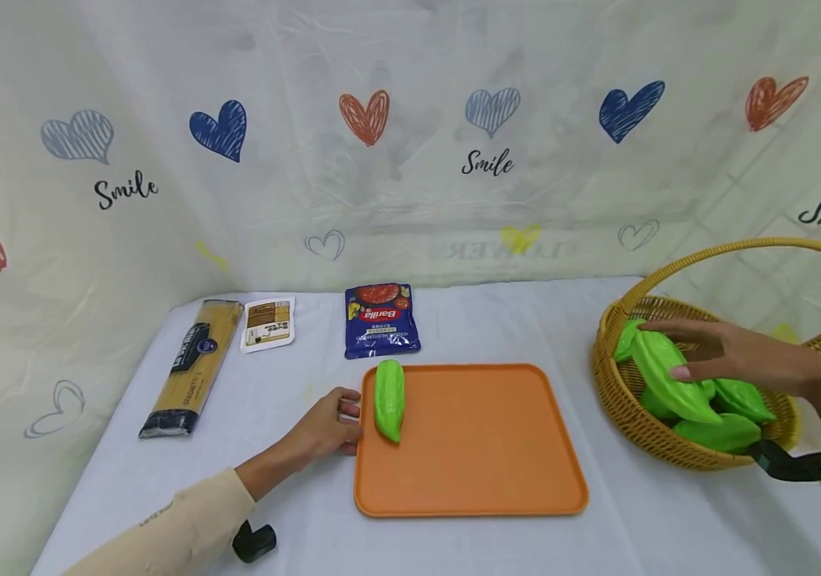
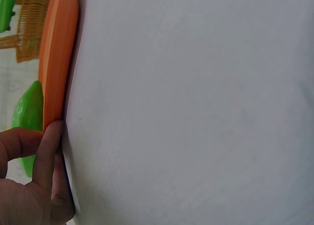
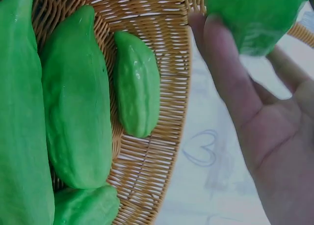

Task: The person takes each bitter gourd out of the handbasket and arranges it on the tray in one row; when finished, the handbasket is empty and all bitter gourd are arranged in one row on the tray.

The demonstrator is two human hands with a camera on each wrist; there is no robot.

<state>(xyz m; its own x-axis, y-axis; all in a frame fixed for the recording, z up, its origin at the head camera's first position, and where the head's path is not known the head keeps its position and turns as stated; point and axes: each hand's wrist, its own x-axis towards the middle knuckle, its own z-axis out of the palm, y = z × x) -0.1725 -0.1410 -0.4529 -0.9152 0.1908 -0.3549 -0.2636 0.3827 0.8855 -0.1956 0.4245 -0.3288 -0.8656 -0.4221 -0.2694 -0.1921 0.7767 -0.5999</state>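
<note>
My left hand (image 1: 330, 422) is at the left rim of the orange tray (image 1: 482, 448). In the left wrist view, its fingers (image 2: 48, 149) pinch the tray's edge. One green bitter melon (image 1: 389, 400) lies lengthwise on the tray's left side, close to that hand. Over the wicker basket (image 1: 622, 408) at the right, my right hand (image 1: 749, 356) holds another bitter melon (image 1: 666, 376), thumb on the near side. The right wrist view shows this held melon (image 3: 255, 18) raised at the basket's rim. Several more bitter melons (image 3: 76, 102) lie inside the basket.
A spaghetti pack (image 1: 190, 368) lies at the table's left, beside a small white-edged packet (image 1: 269, 324). Behind the tray is a blue Barilla sauce pouch (image 1: 382, 320). The basket's tall handle (image 1: 749, 244) arches over it, and a heart-printed curtain (image 1: 410, 184) hangs behind the table.
</note>
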